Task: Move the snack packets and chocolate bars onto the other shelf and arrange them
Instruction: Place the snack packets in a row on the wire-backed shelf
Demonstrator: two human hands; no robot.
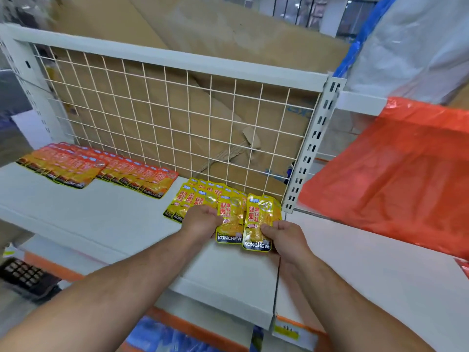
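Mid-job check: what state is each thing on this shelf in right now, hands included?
Left hand: curled on the left front packet.
Right hand: pinches the right front packet at its edge.
Yellow packet row: flat, overlapped, by the wire grid.
Orange packets: two overlapped rows, flat, untouched.
Red bag: lies across the right-hand bay.

The left hand [201, 221] covers the lower parts of several yellow packets [187, 199]; the right hand [283, 237] has its fingers out of sight under the front packet [257, 224]. The orange plastic sheet [396, 168] runs off the right edge, and the shelf label [286, 332] is too blurred to read
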